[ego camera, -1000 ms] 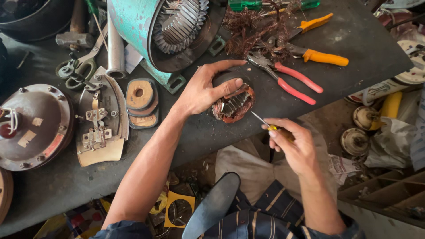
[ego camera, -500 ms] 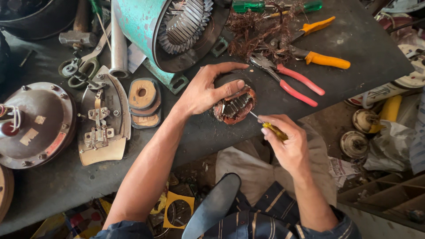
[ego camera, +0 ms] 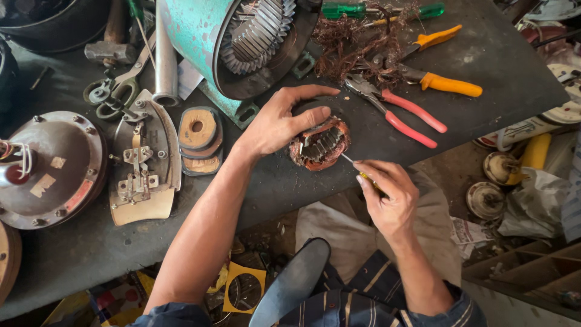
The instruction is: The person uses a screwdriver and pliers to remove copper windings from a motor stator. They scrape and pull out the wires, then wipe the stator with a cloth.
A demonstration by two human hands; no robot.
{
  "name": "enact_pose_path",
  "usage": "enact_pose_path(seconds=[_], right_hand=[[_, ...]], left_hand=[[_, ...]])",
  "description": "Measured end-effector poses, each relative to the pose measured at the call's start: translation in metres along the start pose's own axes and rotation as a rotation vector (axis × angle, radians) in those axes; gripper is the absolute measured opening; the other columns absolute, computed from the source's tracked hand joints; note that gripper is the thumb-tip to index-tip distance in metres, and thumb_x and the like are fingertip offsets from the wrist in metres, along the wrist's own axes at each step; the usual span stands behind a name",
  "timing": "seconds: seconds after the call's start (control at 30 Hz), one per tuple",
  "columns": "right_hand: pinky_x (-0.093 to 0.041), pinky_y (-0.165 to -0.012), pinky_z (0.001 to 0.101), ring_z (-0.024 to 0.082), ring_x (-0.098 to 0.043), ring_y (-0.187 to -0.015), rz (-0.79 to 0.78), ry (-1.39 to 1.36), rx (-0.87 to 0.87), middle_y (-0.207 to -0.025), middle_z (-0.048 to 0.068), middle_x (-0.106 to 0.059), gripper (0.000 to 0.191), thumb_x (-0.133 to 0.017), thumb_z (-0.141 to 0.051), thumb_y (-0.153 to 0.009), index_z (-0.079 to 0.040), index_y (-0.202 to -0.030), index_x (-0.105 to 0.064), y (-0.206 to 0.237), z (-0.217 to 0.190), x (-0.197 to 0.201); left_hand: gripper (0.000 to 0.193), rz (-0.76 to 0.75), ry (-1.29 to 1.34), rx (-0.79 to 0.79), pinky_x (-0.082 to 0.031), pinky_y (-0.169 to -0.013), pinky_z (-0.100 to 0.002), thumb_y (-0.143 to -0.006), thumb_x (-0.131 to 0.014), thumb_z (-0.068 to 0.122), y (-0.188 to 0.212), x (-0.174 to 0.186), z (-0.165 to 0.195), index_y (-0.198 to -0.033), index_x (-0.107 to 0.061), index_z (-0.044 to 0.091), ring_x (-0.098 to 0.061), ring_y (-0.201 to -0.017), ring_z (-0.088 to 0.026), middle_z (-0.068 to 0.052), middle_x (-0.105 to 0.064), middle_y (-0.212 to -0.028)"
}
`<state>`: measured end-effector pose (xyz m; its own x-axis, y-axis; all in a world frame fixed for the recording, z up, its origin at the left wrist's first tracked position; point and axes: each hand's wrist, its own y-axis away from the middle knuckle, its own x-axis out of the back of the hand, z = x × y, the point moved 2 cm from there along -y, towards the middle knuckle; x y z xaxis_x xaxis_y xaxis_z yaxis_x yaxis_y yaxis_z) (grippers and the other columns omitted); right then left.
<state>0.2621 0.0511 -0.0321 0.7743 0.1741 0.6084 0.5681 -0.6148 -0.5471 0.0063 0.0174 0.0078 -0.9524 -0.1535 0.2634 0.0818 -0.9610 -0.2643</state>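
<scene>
At the near edge of the dark tabletop, the small motor stator with its copper windings lies flat, bore facing up. I have the left hand curled around its far side, thumb along the top rim and fingers spread behind, so it is pinned and steadied rather than lifted. The right hand is closed in a narrow pinch on a thin screwdriver with a yellow handle; the metal tip touches the stator's near edge, at or just inside the windings. I cannot tell whether the tip sits in a slot or on the copper.

Step in hand, as I judge it: probing or prying at the winding with the tip while the other hand braces the core.

Next move, my judgement: needs a small, controlled lever action at the tip, with the left grip kept firm so the core does not spin or slide off the edge, which is close.

Nearby, untouched: 1 pair of red-handled pliers, 1 pair of orange-handled cutters beside a tangle of stripped copper wire, and the large teal motor housing behind.
</scene>
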Motion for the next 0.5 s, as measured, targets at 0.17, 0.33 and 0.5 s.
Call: enact_pose_path(seconds=[0.17,0.33,0.5], right_hand=[[-0.055,-0.084,0.0346,0.023,-0.068,-0.094,0.003,0.101,0.121,-0.110,0.006,-0.074,0.028,-0.077,0.004,-0.085,-0.007,-0.111,-0.077,-0.005,-0.003,0.001],[-0.055,-0.084,0.0347,0.023,-0.068,-0.093,0.016,0.114,0.160,-0.110,0.004,-0.073,0.031,-0.078,0.004,-0.084,-0.008,-0.113,-0.077,-0.011,-0.008,0.000],[-0.054,-0.082,0.0358,0.024,-0.067,-0.090,0.046,0.254,0.280,-0.108,0.003,-0.074,0.033,-0.076,0.007,-0.081,-0.010,-0.110,-0.079,-0.018,-0.015,-0.002]], left_hand=[[0.051,-0.014,0.088,0.092,-0.055,-0.089,-0.032,-0.088,-0.059,0.030,0.000,0.004,-0.010,-0.129,-0.069,0.001,-0.067,-0.097,-0.014,-0.010,-0.076,-0.105],[0.049,0.003,0.237,0.169,-0.054,-0.078,-0.028,-0.087,-0.053,0.025,0.001,0.007,-0.016,-0.125,-0.074,0.001,-0.060,-0.078,-0.010,-0.004,-0.069,-0.082],[0.042,0.059,0.178,0.162,-0.045,-0.064,-0.025,-0.091,-0.054,0.023,0.001,0.006,-0.011,-0.119,-0.076,0.002,-0.052,-0.068,-0.005,0.004,-0.061,-0.071]])
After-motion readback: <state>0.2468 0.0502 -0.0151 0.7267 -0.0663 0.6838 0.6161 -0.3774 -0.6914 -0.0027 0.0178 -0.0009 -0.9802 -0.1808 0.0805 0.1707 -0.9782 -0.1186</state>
